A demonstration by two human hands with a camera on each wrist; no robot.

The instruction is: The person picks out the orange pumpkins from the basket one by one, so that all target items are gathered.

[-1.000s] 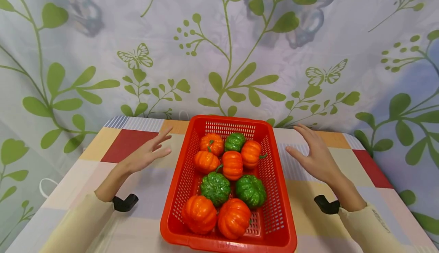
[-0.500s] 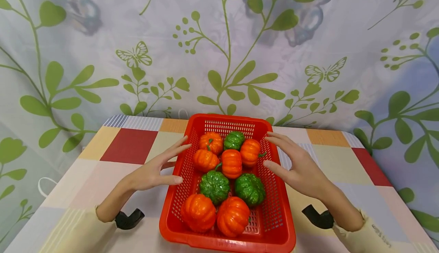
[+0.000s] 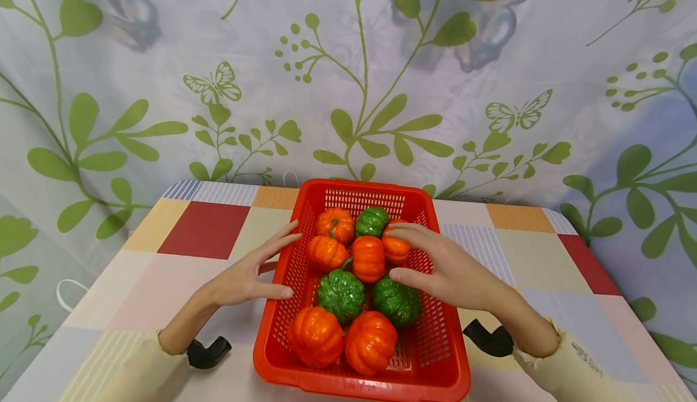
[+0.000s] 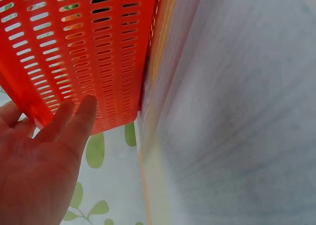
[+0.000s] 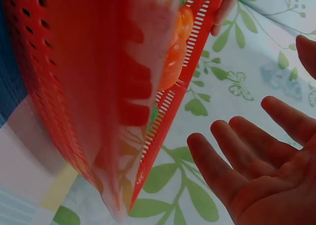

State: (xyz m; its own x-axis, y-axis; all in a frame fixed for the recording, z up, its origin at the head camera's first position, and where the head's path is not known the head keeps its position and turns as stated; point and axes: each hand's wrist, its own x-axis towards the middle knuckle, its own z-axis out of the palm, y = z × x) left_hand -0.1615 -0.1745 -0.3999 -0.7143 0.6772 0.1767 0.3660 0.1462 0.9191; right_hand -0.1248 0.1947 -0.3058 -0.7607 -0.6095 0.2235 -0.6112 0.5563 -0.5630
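A red plastic basket (image 3: 356, 388) with slotted walls holds several small pumpkins, some orange and some green. At its left side is my left hand (image 3: 243, 276), fingers extended by the rim and thumb overlapping the rim in the head view. In the left wrist view, the extended fingers (image 4: 79, 124) overlap the basket's outer wall (image 4: 106, 52). My right hand (image 3: 454, 269) hovers over the right rim, its fingers spread and holding nothing. In the head view it partly covers an orange pumpkin (image 3: 396, 249) and the edge of a green pumpkin (image 3: 394, 305).
A checked patchwork cloth (image 3: 201, 232) covers the table under the basket. Right behind the table hangs a pale curtain (image 3: 261, 87) printed with green leaves and butterflies. A black wrist mount (image 3: 209, 352) sits below each wrist.
Both hands have come inward from either side of the basket. The left has reached the left rim; the right has moved left past the right rim over the pumpkins. The basket stays put.
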